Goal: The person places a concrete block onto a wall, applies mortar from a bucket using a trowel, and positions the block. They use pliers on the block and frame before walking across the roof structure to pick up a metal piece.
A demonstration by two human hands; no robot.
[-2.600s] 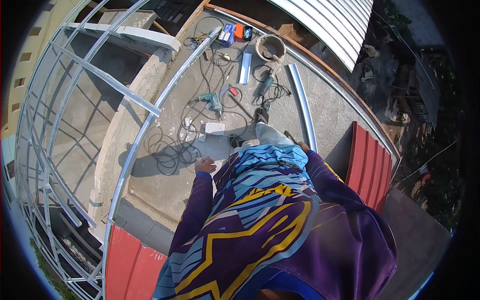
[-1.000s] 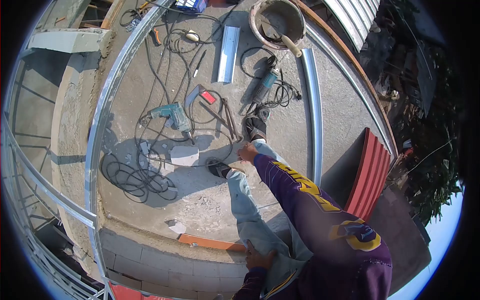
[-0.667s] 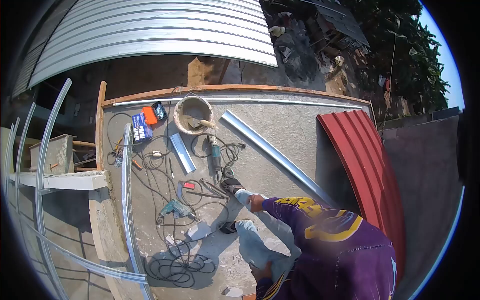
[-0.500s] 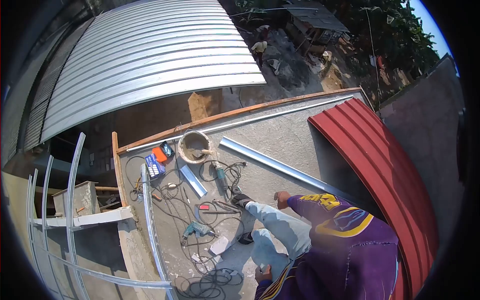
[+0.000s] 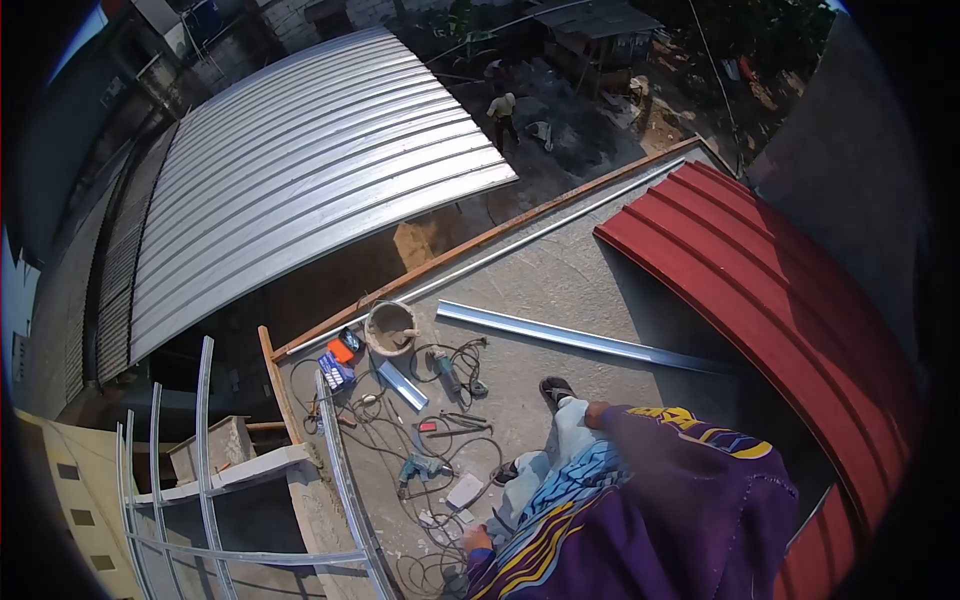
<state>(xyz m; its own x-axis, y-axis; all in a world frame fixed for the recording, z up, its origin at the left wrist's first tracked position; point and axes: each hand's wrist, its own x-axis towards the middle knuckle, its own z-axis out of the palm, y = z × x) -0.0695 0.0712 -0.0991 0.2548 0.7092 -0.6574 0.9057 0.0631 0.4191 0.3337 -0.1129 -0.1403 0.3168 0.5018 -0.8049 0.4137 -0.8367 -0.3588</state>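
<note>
My left hand reaches out low in the view, beside small white scraps on the concrete slab; its fingers look extended, with nothing visible in them. My right hand rests by my pale trouser leg, its fingers mostly hidden. In front of my feet lie a white piece, a teal power drill and a red item near dark hand tools. Farther off is an angle grinder with its cable, apart from both hands.
A bucket, a blue box and an orange item stand near the wooden edge board. A metal channel runs towards red roofing sheets. Metal framing borders a drop at left. A person is below.
My view has turned, and my body has shifted. My left hand has moved out leftward from my leg towards the scraps. My right hand now sits against the trouser leg.
</note>
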